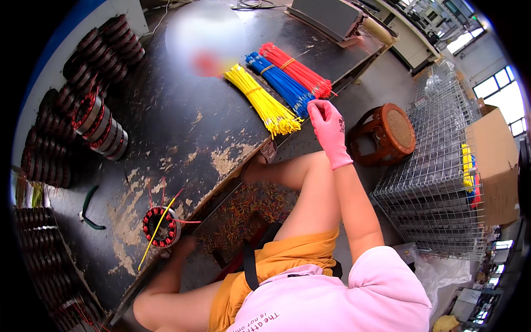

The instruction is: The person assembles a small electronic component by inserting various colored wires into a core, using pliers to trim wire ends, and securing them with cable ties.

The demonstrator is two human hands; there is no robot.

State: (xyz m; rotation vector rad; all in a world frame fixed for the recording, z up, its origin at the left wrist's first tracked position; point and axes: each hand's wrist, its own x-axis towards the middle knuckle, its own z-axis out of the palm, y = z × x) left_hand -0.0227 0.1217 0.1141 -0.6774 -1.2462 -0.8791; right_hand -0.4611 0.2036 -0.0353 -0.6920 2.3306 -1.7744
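Note:
My right hand (329, 131), in a pink glove, reaches over the table's edge with thumb and finger pinched at the near end of a blue wire bundle (281, 83). Whether a wire lies between the fingertips is too small to tell. On either side of that bundle lie a yellow wire bundle (262, 100) and a red wire bundle (295, 70), each banded together. Near the front edge stands a wound motor stator (160, 228) with red leads; a yellow wire (157, 234) lies across its top. My left hand is not in view.
Stacked stators (83, 61) fill the worktable's (182, 127) left side, with a shorter stack (99, 124) before them. A dark green curved tool (90, 207) lies near the left edge. Right of me are a wooden stool (387, 133), wire cages (431, 182) and a cardboard box (498, 166).

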